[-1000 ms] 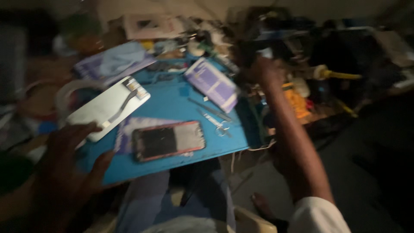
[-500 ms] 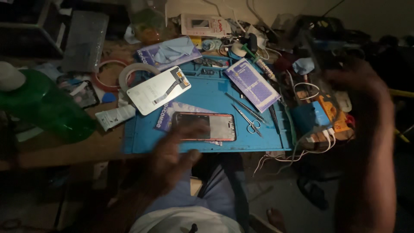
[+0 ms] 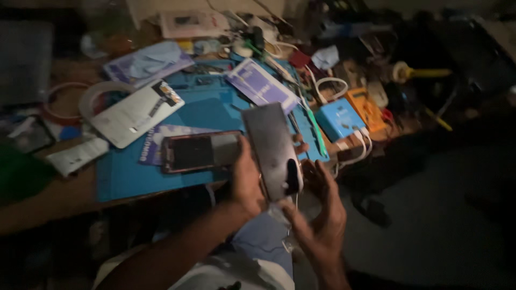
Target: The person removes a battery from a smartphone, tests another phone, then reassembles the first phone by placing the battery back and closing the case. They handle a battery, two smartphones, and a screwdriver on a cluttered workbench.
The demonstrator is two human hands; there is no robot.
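- A dark phone point(image 3: 272, 150) is held up above the front edge of the blue mat point(image 3: 209, 115), back side to the camera and tilted; it touches neither mat nor bench.
- The left hand point(image 3: 246, 180) grips its left edge, fingers curled shut around it, with a fingertip showing past the right edge.
- The right hand point(image 3: 322, 207) is just below and to the right, fingers spread and loosely curled, open, near the phone's lower end. Whether it touches the phone I cannot tell.
- As for progress: the phone is lifted clear of the mat and looks whole from behind; nothing is seen opened or removed on it, so any work on it looks still ahead.
- A second phone point(image 3: 201, 151) with a reddish frame lies flat near the mat's front edge, just left of the held one.
- A white back panel point(image 3: 137, 113) lies at the mat's left edge, a purple-and-white box point(image 3: 260, 86) toward its far right corner.
- A blue box point(image 3: 338, 118) with white cables sits off the mat's right edge, an orange unit point(image 3: 365, 107) beside it.
- The bench is crowded with tools, cables and tape; the room is dim and the floor dark.
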